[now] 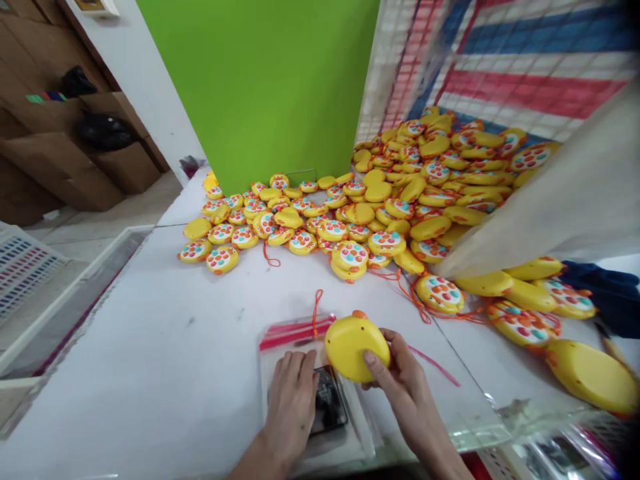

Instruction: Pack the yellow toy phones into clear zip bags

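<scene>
One yellow toy (347, 343) is in your right hand (410, 383) in the head view, clamped between your thumb (383, 375) and the fingers behind it, its plain back toward you. You hold it near one edge only, so it could tip or slip if your thumb slides on that smooth, rounded shell.

Just to the left, your left hand (293, 393) lies over the clear bags (357, 427), its fingers close together and bent; I cannot tell whether they pinch the plastic or merely press on it. A dark flat object (330, 403) shows just right of that hand; whether it lies on or inside the bags is unclear. Dragging your left hand sideways could shift it with the bags, since the plastic looks slick.

Just beyond the left hand run pink strips (285, 337), with an orange loop (315, 310) reaching past them. I cannot tell whether the loop belongs to the toy you hold; if so, it could snag on the bags as you lift.

Ahead of both hands, the heaped toys (333, 230) lean on one another, so a careless reach could start a slide. Right of your right hand, orange cords (423, 310) trail among toys, and pulling one could drag its neighbours.
</scene>
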{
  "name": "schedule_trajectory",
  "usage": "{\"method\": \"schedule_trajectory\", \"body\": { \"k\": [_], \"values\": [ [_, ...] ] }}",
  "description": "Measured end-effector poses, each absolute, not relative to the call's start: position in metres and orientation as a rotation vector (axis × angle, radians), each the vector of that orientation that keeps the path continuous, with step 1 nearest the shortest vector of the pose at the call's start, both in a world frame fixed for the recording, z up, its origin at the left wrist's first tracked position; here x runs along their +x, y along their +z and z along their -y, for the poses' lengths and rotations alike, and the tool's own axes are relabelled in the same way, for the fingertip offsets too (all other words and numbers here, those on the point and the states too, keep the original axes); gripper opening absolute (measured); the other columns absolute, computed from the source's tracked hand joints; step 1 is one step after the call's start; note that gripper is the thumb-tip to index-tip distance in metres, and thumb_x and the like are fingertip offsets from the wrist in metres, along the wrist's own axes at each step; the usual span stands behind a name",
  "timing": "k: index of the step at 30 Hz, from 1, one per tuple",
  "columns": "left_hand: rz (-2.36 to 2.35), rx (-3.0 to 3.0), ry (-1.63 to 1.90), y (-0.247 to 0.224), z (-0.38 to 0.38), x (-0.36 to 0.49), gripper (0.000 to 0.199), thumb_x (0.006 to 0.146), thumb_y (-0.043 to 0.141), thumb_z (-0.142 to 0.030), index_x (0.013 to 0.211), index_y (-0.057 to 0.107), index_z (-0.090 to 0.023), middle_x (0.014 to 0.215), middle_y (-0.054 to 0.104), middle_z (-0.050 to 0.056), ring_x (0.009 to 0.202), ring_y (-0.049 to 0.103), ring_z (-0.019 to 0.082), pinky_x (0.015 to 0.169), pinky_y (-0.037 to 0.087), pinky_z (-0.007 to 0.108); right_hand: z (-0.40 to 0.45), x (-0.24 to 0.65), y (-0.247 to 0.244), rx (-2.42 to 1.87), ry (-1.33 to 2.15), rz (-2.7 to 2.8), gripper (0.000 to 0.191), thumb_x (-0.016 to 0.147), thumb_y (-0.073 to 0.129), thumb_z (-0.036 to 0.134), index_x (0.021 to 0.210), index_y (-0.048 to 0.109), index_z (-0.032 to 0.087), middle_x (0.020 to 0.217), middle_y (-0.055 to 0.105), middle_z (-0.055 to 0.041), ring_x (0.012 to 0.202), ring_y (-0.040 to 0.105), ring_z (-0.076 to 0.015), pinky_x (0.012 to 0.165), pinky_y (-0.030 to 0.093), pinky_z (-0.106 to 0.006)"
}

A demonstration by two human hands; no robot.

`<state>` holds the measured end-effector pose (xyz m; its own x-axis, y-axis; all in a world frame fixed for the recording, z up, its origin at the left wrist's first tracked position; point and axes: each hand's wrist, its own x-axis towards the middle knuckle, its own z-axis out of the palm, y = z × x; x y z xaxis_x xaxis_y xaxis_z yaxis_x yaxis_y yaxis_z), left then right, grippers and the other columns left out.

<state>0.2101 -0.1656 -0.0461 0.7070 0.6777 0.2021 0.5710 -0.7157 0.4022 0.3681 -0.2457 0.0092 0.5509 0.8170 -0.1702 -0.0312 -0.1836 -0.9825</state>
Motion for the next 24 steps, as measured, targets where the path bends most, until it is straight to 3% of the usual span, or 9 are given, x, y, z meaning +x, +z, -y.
{"method": "schedule_trajectory", "body": {
  "k": [2,5,7,11,17,20,24],
  "values": [
    [-0.936,2.591,0.481,-0.041,0.163,0.213,0.022,0.087,0.039,-0.011,0.093,0.060,-0.016,0.086,0.059,0.008,0.081,0.055,0.023,0.075,0.050,0.043,0.245,0.366,0.009,-1.529,0.944,0.638,0.045,0.080,0.052,0.051,0.109,0.042,0.017,0.100,0.055,-0.0085,0.074,0.056,-0.0174,0.052,0.052,-0.026],
    [-0.892,2.576,0.567,-0.039,0.160,0.213,0.021,0.086,0.041,-0.011,0.081,0.060,-0.016,0.107,0.056,0.011,0.102,0.051,0.026,0.086,0.047,0.044,0.246,0.363,0.003,-1.502,0.971,0.601,0.048,0.081,0.052,0.051,0.114,0.041,0.019,0.105,0.055,-0.0092,0.078,0.057,-0.0187,0.054,0.053,-0.027],
    [-0.869,2.573,0.602,-0.044,0.158,0.210,0.020,0.086,0.041,-0.011,0.089,0.060,-0.018,0.115,0.055,0.010,0.107,0.049,0.026,0.089,0.046,0.044,0.248,0.362,-0.004,-1.512,0.977,0.588,0.046,0.081,0.052,0.051,0.114,0.043,0.020,0.104,0.055,-0.0080,0.078,0.057,-0.0184,0.054,0.052,-0.027],
    [-0.826,2.619,0.668,-0.058,0.155,0.209,0.032,0.084,0.043,-0.012,0.116,0.051,-0.017,0.108,0.059,0.012,0.099,0.054,0.027,0.084,0.047,0.044,0.248,0.358,-0.012,-1.498,1.024,0.593,0.043,0.079,0.054,0.052,0.106,0.049,0.020,0.094,0.059,-0.0062,0.072,0.056,-0.0176,0.051,0.051,-0.026],
    [-0.830,2.599,0.558,-0.043,0.153,0.215,0.018,0.084,0.042,-0.012,0.088,0.059,-0.018,0.092,0.060,0.009,0.086,0.053,0.026,0.077,0.045,0.045,0.243,0.355,-0.007,-1.502,1.000,0.578,0.045,0.077,0.055,0.054,0.106,0.049,0.020,0.094,0.059,-0.0062,0.072,0.057,-0.0183,0.052,0.052,-0.027],
    [-0.870,2.450,0.490,-0.034,0.153,0.212,0.019,0.081,0.047,-0.011,0.097,0.055,-0.018,0.096,0.059,0.008,0.091,0.051,0.026,0.081,0.043,0.046,0.246,0.358,-0.002,-1.520,1.025,0.608,0.050,0.078,0.054,0.053,0.114,0.042,0.020,0.102,0.057,-0.0079,0.074,0.058,-0.0182,0.054,0.054,-0.028],
    [-0.963,2.137,0.538,-0.035,0.150,0.200,0.041,0.075,0.053,-0.008,0.113,0.046,-0.022,0.102,0.056,0.007,0.094,0.051,0.023,0.082,0.045,0.039,0.263,0.367,0.000,-1.569,1.183,0.774,0.056,0.078,0.054,0.051,0.120,0.041,0.017,0.105,0.058,-0.0095,0.073,0.058,-0.0174,0.055,0.053,-0.027]
  ]
}}
